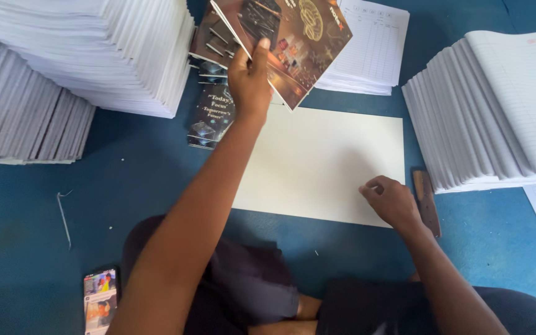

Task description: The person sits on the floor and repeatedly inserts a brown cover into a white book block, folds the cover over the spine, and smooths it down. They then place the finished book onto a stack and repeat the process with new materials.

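— Covers (293, 43), glossy and dark: our left hand (249, 77) pinches a few, fanned, above their stack (209, 118).
— Loosely held, we judge they could slip. Our right hand (392, 200)?
— Fingers curled, resting on the white sheet (317, 161); it might skid on the blue floor (131, 186).

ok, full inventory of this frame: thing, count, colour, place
printed cover sheets: a few, dark brown, lifted in left hand
cover stack: one, dark, under that hand
white card sheet: one, cream, centre floor
paper blocks: many, white, stacked top left
ruled page stack: one, white, right
form sheets: one pile, white, top centre
wooden tool: one, brown, beside card
phone: one, lit screen, bottom left
floor: blue
left hand: grip on covers
right hand: resting on card edge
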